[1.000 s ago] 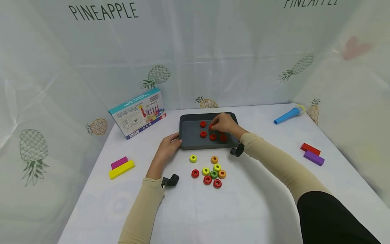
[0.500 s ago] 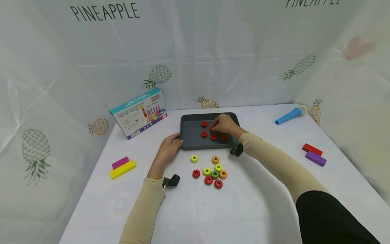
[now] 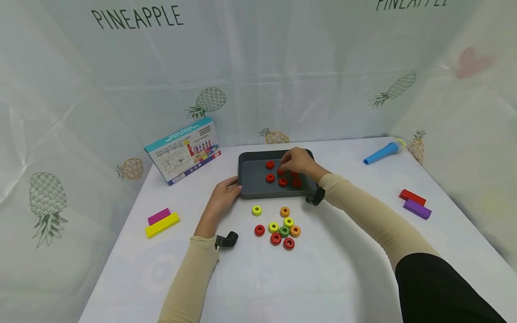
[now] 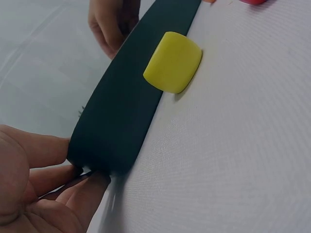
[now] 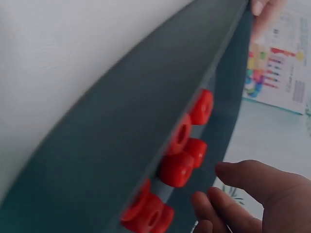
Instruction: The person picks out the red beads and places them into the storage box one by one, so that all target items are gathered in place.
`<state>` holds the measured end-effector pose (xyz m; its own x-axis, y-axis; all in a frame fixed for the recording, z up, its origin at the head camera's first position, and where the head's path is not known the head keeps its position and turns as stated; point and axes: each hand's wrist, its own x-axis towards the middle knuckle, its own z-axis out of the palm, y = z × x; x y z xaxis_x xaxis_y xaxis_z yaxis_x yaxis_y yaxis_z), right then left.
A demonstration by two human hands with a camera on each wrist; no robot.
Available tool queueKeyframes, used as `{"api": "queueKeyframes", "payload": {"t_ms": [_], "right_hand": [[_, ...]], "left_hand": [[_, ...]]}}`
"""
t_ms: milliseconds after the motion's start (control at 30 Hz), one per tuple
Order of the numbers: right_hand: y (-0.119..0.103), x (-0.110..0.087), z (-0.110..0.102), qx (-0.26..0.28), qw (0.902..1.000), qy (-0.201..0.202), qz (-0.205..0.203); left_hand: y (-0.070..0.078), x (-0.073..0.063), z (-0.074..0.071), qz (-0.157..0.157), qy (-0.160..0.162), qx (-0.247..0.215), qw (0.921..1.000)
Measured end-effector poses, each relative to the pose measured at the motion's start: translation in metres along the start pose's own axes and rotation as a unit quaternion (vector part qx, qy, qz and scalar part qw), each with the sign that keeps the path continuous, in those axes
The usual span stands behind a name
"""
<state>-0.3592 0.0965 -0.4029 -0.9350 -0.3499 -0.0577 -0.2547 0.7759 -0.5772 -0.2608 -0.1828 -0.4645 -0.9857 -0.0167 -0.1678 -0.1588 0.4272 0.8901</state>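
Observation:
A dark grey tray lies on the white table with several red ring beads inside. At its left side my left hand holds the near corner; in the left wrist view, the thumb lies against the tray wall and the fingers reach beneath. My right hand is over the tray, fingertips just above a red bead. The right wrist view shows its thumb and fingers apart with nothing between them, beside the red beads.
In front of the tray lie loose beads: yellow, orange, green and red. Magenta and yellow blocks lie left, red and purple blocks right. A printed box and a blue cone-shaped object are farther back.
My right hand has lifted slightly off a red bead, which now shows below the fingertips, a little nearer the front. The left hand keeps its place on the tray.

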Motion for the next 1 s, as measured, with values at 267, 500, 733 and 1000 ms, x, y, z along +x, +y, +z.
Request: {"api": "queueKeyframes", "payload": {"t_ms": [267, 500, 733, 1000], "right_hand": [[-0.007, -0.010, -0.007, 0.020, 0.9997, 0.010, -0.012], [-0.017, -0.031, -0.001, 0.032, 0.9986, 0.001, -0.041], [-0.037, -0.061, 0.013, 0.079, 0.9929, -0.033, -0.083], [-0.058, -0.092, 0.030, 0.081, 0.9857, -0.084, -0.121]], "left_hand": [[0.003, -0.003, 0.000, -0.005, 0.000, 0.011, 0.9999], [0.005, -0.004, 0.000, -0.003, -0.005, 0.006, 1.0000], [0.002, -0.003, 0.001, -0.005, -0.008, 0.005, 0.9999], [0.003, -0.003, -0.001, -0.004, -0.012, 0.003, 0.9999]]}}
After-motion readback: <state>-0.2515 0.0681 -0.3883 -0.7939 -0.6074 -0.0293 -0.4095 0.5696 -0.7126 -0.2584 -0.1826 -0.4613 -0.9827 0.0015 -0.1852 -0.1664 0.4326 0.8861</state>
